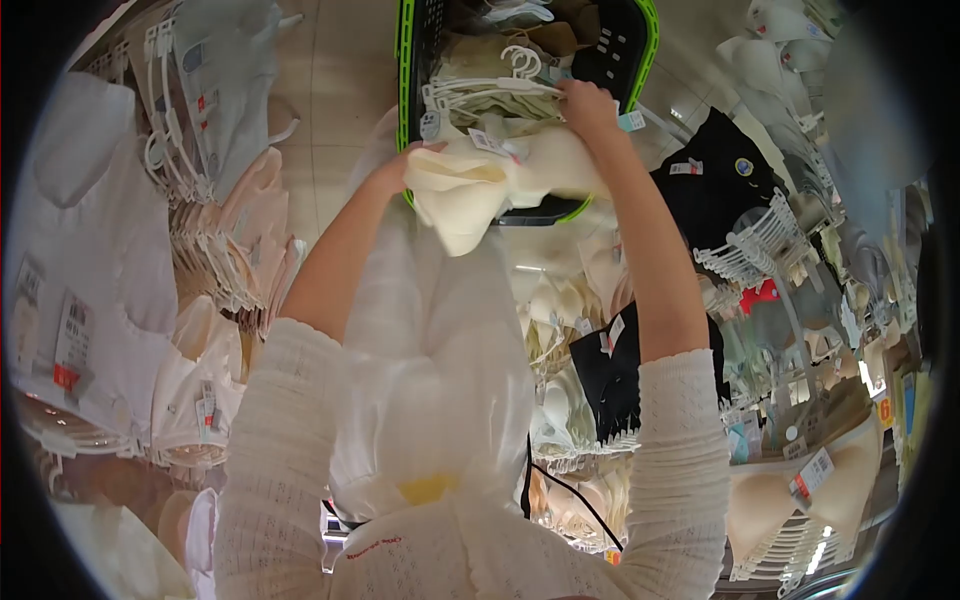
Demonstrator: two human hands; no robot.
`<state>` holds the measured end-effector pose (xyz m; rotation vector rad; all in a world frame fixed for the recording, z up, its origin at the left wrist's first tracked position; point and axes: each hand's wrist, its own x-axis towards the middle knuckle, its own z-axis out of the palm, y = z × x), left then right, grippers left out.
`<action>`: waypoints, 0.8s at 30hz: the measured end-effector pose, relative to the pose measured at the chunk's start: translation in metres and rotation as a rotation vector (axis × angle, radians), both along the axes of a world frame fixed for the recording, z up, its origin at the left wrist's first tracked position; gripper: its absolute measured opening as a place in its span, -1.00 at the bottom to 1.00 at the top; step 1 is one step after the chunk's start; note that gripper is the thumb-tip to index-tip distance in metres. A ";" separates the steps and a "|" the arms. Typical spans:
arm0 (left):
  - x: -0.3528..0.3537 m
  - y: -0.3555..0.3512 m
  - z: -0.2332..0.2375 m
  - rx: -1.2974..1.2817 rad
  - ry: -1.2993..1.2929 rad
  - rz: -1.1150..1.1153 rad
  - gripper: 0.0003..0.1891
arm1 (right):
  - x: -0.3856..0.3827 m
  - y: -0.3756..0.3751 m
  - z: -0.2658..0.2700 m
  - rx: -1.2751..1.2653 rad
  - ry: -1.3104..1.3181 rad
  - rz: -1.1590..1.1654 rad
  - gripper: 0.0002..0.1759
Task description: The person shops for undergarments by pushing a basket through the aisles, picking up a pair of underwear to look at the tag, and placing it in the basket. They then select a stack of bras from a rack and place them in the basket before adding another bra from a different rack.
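Note:
A pale yellow bra [458, 190] with a price tag hangs from white plastic hangers [490, 88] over the near end of a black shopping basket [620, 50] with a lime green rim. My right hand [590, 108] is closed around the right end of the hangers. At the bra's left side, my left hand [402, 168] is closed on its edge, with the fingers partly hidden behind the fabric. Several more garments, light green and brown, lie in the basket beneath the hangers.
Racks of hanging underwear line both sides, with white camisoles [75, 200] and pink bras [255, 205] at left. Black garments [715, 170] and beige bras [810, 480] hang at right, hangers jutting toward the aisle. Tiled floor [340, 80] shows beside the basket.

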<state>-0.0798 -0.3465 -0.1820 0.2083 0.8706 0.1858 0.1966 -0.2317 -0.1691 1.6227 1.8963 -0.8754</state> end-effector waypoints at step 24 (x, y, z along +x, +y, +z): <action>0.053 0.050 -0.028 1.309 1.009 -0.721 -0.29 | -0.028 -0.114 -0.058 0.336 0.113 -0.158 -0.33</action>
